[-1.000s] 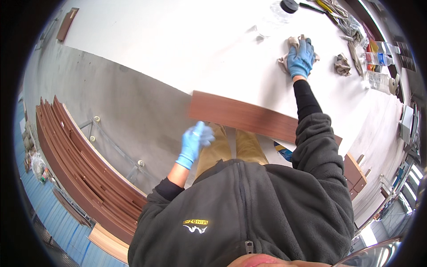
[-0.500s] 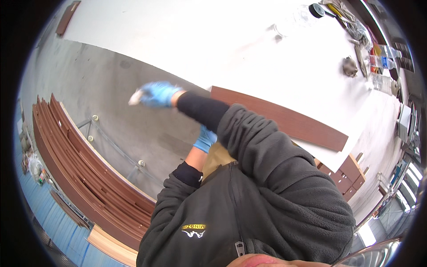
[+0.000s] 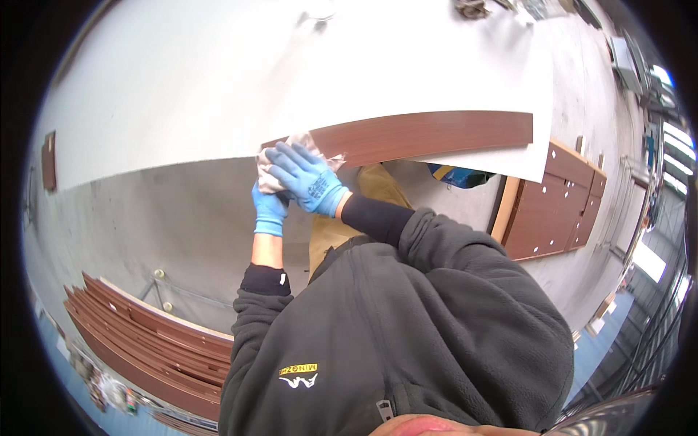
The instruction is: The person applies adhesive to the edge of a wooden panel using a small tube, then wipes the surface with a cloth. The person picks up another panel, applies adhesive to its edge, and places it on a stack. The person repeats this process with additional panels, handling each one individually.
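A pale, crumpled cloth (image 3: 266, 180) wraps about the near left end of a long reddish-brown board (image 3: 429, 136). My right hand (image 3: 311, 176), in a blue glove, lies over that cloth, its fingers reaching forward across it and pressing it against the board's end. Just below and to the left, my left hand (image 3: 270, 212), also in a blue glove, is up against the underside of the cloth and the board end. Its fingers are mostly hidden behind the cloth and the right hand, so their grip does not show. The board lies along the near edge of a white tabletop (image 3: 182, 94).
Long brown boards (image 3: 145, 341) are stacked on a rack at the lower left. More brown panels (image 3: 556, 203) stand at the right. A short brown piece (image 3: 49, 160) sits at the table's far left. A crumpled grey-brown item (image 3: 471, 9) lies at the top.
My right hand has come back from the left with the cloth, onto the board's end. My left hand has risen beside it. The view has turned, and the board appears more level.
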A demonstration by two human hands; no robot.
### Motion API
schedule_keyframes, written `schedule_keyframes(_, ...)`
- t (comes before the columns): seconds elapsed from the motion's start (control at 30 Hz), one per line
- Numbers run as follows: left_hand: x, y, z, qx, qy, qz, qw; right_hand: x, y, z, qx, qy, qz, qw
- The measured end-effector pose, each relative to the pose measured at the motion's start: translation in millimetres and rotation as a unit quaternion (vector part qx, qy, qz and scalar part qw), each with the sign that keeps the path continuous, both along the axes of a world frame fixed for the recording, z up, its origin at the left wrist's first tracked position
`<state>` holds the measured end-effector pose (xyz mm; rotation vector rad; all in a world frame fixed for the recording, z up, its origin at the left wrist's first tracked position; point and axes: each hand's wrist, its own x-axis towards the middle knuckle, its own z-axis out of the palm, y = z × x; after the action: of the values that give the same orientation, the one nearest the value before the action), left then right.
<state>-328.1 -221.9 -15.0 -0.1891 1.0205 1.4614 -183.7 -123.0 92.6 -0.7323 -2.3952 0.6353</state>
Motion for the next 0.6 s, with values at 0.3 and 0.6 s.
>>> schedule_keyframes(0.3, 10.8, 12.8, 27.8, -0.084, 0.096, -0.040, 0.991, 363.1, 108.3, -57.3, 0.094, -0.166, -0.309, 0.932)
schedule_keyframes(0.6, 6.5, 13.7, 22.2, -0.093, 0.104, -0.060, 0.988, 518.3, 154.1, -18.4, 0.106, -0.187, -0.458, 0.863)
